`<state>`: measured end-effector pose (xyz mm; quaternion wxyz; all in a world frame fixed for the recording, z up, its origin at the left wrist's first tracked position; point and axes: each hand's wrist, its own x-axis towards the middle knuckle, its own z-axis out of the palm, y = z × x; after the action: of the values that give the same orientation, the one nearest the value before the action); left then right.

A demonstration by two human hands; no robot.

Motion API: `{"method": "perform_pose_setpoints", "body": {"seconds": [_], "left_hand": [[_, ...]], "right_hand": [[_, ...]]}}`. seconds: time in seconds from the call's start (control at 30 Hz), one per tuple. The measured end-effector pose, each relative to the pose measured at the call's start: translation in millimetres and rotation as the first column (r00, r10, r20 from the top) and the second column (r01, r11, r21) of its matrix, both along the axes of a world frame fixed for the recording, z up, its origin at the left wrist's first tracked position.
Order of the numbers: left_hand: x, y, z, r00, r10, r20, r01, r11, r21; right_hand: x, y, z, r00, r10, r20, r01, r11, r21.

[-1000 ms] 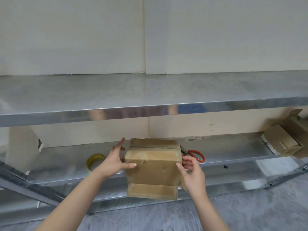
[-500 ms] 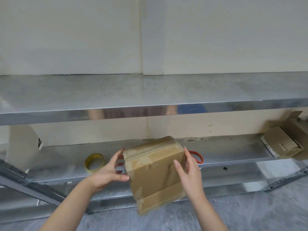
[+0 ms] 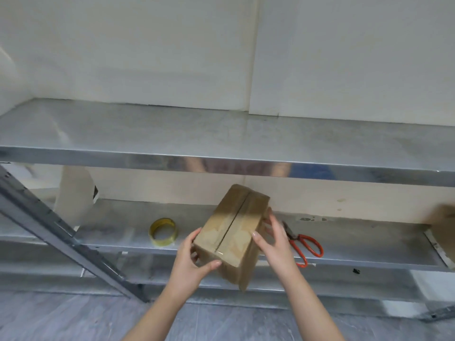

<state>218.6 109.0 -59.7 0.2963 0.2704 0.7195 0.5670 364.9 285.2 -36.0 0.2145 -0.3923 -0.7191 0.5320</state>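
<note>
Both hands [image 3: 234, 252] grip a tilted cardboard box [image 3: 234, 230] before the shelf [image 3: 344, 244]

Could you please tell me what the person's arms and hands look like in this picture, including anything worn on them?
Both arms are bare: no sleeve shows on the left forearm or the right forearm as far as the frame's lower edge. The left hand and right hand wear no gloves, and no watch, bracelet or ring is visible. The fingernails look plain and unpainted.
</note>
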Motion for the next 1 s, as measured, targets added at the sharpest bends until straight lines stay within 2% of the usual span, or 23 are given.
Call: {"method": "perform_pose_setpoints", "body": {"seconds": [0.07,0.13,0.2,0.27,0.33,0.4,0.47,0.57,0.67,0.73,0.9,1.0], "left_hand": [[5.0,1.6,-1.9,0.997,0.021,-0.071,-0.024,0.999,-0.046],[11.0,3.9,-2.3,0.991,0.013,-0.130,-0.021,0.998,-0.064],[18.2,8.5,-1.9,0.985,-0.008,-0.171,-0.001,0.998,-0.055],[21.7,14.2,-2.0,0.981,-0.026,-0.190,0.019,0.999,-0.042],[20.4,18.1,-1.5,0.975,-0.066,-0.214,0.055,0.997,-0.057],[16.7,21.5,-0.5,0.968,-0.147,-0.205,0.131,0.987,-0.093],[15.0,27.2,1.9,0.964,-0.189,-0.184,0.171,0.979,-0.110],[15.9,39.6,1.0,0.957,-0.140,-0.254,0.114,0.987,-0.118],[20.3,51.1,-5.8,0.936,-0.185,-0.300,0.143,0.977,-0.155],[21.8,54.9,-11.9,0.934,-0.228,-0.275,0.186,0.967,-0.173],[14.2,56.8,-17.8,0.956,-0.242,-0.167,0.214,0.962,-0.167],[6.7,57.2,-20.4,0.965,-0.216,-0.148,0.197,0.971,-0.135]], "right_hand": [[-1.7,-5.7,-5.8,0.999,-0.028,-0.028,0.028,1.000,0.003],[0.3,-13.0,-9.1,0.996,-0.059,-0.067,0.054,0.997,-0.063],[9.4,-19.1,-13.7,0.991,0.022,-0.135,-0.040,0.991,-0.131],[19.2,-21.9,-18.6,0.968,0.176,-0.179,-0.207,0.962,-0.175],[25.7,-19.4,-22.4,0.952,0.271,-0.142,-0.291,0.946,-0.144],[28.0,-12.7,-21.4,0.964,0.256,-0.070,-0.261,0.962,-0.081],[30.0,-3.9,-20.0,0.971,0.224,-0.078,-0.230,0.971,-0.072],[24.9,2.3,-20.7,0.974,0.209,-0.088,-0.214,0.976,-0.046],[12.6,-1.2,-23.2,0.982,0.189,0.030,-0.191,0.971,0.145],[8.9,2.0,-29.1,0.988,0.134,0.076,-0.149,0.960,0.236],[15.3,14.4,-45.8,0.979,0.168,0.114,-0.191,0.953,0.235],[16.3,14.4,-52.0,0.989,0.103,0.103,-0.125,0.966,0.225]]}}
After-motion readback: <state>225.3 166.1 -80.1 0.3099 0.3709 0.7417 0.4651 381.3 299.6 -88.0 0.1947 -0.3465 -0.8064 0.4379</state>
